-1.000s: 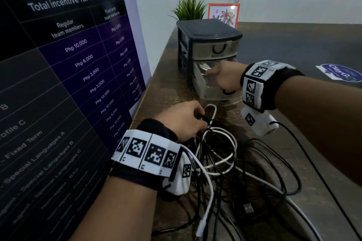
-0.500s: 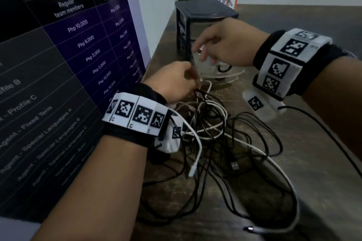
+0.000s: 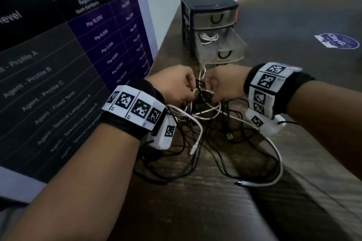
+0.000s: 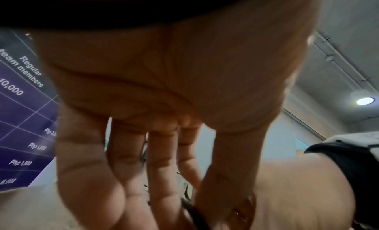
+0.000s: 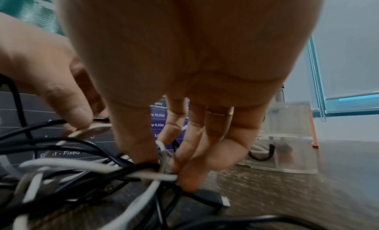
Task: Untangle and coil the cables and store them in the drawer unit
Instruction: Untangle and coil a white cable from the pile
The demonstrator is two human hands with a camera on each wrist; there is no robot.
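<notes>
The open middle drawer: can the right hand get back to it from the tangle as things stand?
Probably yes. The middle drawer stands pulled out just beyond the right hand, with bare table between them. But that hand pinches cables in the tangle, so it would drag them along unless it lets go.

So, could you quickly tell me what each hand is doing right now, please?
Left hand: closed, pinching strands at the top of the tangled cables.
Right hand: closed, fingers pinching a white cable in the same tangle.
</notes>
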